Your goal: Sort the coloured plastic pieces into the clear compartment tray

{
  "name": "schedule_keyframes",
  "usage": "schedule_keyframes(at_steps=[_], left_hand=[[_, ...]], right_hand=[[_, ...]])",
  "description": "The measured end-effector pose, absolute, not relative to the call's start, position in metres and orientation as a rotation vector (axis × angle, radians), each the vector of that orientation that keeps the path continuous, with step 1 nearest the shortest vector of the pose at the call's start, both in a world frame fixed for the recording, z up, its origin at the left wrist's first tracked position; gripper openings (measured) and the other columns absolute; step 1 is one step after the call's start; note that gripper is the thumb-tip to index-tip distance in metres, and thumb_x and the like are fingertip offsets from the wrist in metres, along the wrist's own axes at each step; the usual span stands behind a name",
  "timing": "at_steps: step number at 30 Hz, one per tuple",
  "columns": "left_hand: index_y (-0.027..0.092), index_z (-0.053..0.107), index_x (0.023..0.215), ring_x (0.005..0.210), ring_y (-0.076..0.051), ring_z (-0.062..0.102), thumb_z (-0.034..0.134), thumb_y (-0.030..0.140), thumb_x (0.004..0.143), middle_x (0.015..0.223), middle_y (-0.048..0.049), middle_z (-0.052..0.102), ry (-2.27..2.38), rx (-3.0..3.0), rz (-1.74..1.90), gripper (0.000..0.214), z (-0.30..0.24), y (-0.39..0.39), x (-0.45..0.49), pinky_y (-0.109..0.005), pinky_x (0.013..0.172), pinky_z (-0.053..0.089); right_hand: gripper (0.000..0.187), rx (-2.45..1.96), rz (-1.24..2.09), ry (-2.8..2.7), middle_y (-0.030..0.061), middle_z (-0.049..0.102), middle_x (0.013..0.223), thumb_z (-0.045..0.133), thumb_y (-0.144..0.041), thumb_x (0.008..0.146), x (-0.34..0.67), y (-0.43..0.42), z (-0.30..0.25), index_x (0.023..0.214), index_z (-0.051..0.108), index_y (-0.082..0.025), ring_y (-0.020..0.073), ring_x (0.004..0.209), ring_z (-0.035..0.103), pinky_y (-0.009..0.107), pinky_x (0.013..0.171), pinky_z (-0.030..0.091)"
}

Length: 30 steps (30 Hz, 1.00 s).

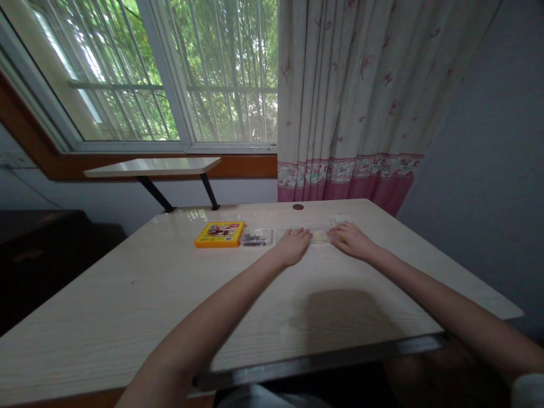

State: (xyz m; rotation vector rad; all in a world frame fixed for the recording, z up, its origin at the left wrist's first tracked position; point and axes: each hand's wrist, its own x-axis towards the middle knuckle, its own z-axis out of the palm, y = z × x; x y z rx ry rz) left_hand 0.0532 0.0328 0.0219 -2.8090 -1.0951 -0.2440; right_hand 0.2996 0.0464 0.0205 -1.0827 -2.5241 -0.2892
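My left hand (293, 247) lies palm down on the table, fingers stretched forward over clear plastic boxes. Between my hands is a clear plastic box with pale yellow pieces (320, 236). At its right end my right hand (352, 240) rests with fingers extended and slightly bent, touching or very near the edge. Part of another clear box (280, 232) shows behind my left hand, its contents hidden. Further left stands a clear box of small dark pieces (256, 237), beside a flat yellow-orange case (220, 234) with a printed label.
The boxes form a row across the wooden table (178, 300). Another clear plastic item (341, 217) lies behind my right hand. A raised shelf (157, 165) on black legs stands at the back left. A round dark cable-hole cover (298, 207) is near the curtain (352, 102).
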Motion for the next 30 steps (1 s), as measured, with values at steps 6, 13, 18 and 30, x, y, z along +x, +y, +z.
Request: schedule_keyframes(at_steps=[6,13,18,30], left_hand=[[0.013,0.036,0.126,0.121,-0.026,0.037,0.028,0.017,0.087,0.132,-0.0141,0.041,-1.052,-2.686,-0.191,0.04,0.025,0.026,0.058,-0.049,0.095,0.032],[0.015,0.039,0.122,0.118,-0.025,0.04,0.032,0.02,0.085,0.128,-0.0111,0.046,-1.031,-2.65,-0.163,0.037,0.032,0.028,0.056,-0.044,0.093,0.034],[0.014,0.042,0.118,0.116,-0.026,0.04,0.039,0.018,0.079,0.125,-0.0115,0.048,-1.067,-2.692,-0.177,0.038,0.036,0.03,0.057,-0.043,0.093,0.034],[0.01,0.027,0.129,0.12,-0.023,0.035,0.037,0.018,0.076,0.134,-0.012,0.037,-1.145,-2.786,-0.416,0.055,0.036,0.031,0.099,-0.039,0.096,0.033]], right_hand=[[0.03,-1.073,-0.312,-2.557,0.009,0.062,0.103,0.043,-0.027,0.086,0.3,0.045,0.016,0.109,0.06,-0.018,0.022,0.097,0.051,0.037,0.085,0.038],[0.028,-1.137,-0.264,-2.478,0.0062,0.063,0.103,0.043,-0.033,0.085,0.315,0.069,0.028,0.102,0.063,-0.022,0.0213,0.099,0.053,0.036,0.088,0.039],[0.047,-1.446,-0.277,-2.175,0.0121,0.056,0.114,0.059,-0.027,0.071,0.347,0.121,0.03,0.116,0.053,-0.017,0.026,0.105,0.051,0.04,0.089,0.04],[0.017,-1.412,-0.403,-2.237,0.0056,0.064,0.078,0.046,-0.028,0.079,0.367,0.087,0.033,0.083,0.06,-0.018,0.0178,0.071,0.057,0.028,0.064,0.043]])
